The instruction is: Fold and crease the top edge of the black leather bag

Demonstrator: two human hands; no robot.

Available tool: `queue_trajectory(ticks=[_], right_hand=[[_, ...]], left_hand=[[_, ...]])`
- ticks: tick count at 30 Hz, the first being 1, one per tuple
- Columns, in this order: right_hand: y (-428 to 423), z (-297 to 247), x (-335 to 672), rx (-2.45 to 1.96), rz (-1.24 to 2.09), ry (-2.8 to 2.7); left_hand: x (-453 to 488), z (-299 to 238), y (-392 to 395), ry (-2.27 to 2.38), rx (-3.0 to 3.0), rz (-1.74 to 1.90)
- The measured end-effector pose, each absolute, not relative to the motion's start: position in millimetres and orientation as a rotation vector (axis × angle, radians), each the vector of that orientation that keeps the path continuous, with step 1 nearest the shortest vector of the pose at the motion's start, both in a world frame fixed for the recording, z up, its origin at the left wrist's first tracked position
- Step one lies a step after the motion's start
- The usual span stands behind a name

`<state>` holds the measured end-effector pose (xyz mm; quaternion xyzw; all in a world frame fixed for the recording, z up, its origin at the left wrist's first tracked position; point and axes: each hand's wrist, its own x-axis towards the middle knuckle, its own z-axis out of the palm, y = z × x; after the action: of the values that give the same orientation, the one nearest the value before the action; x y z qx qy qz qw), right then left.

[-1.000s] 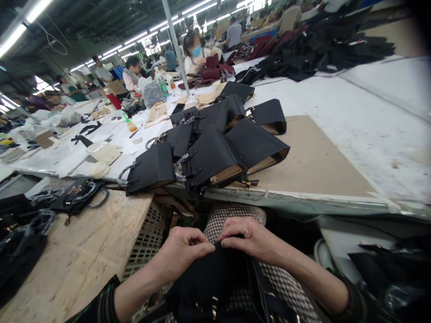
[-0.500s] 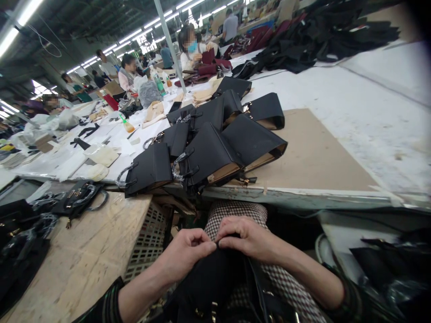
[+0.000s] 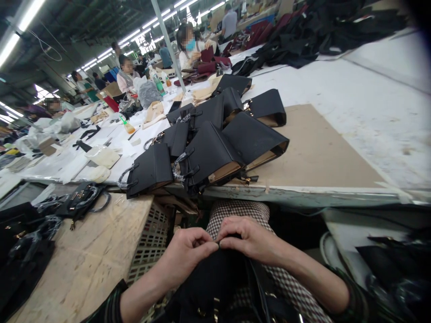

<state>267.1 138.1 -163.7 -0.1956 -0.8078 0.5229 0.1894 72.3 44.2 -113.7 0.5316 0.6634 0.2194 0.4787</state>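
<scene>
Black leather handbag (image 3: 208, 280) lying on checked trousers (image 3: 237, 210) in lap | left hand (image 3: 188, 255) pinching its top edge, fingers curled | right hand (image 3: 251, 240) gripping same edge beside it | boxy black totes (image 3: 208, 154) leaning together beyond, on cardboard sheet (image 3: 313, 148)

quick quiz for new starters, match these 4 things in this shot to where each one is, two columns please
Things
1 small orange bottle with green nozzle
2 white plastic lattice crate
3 black bag with gold fittings
4 flat tan board

Places
a under a heap of black handbags
b pinched by the left hand and right hand
c lying on white sheeting among pale scraps
d beside the plywood bench

Pairs: 1c, 2d, 3b, 4a
</scene>
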Motion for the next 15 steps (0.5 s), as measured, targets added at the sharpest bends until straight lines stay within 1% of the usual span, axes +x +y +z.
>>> queue_trajectory(ticks=[5,10,15], right_hand=[[138.7,-165.4,269.1,-0.612,1.436,-2.287],[139.5,-162.5,269.4,-0.578,1.462,-2.261],[140.8,-161.4,268.7,-0.592,1.450,-2.268]], left_hand=[[79.9,-131.0,65.0,1.670,1.428,0.548],[71.9,-135.0,67.9,1.518,1.062,0.579],[58.1,-125.2,52.2,1.412,0.923,0.608]])
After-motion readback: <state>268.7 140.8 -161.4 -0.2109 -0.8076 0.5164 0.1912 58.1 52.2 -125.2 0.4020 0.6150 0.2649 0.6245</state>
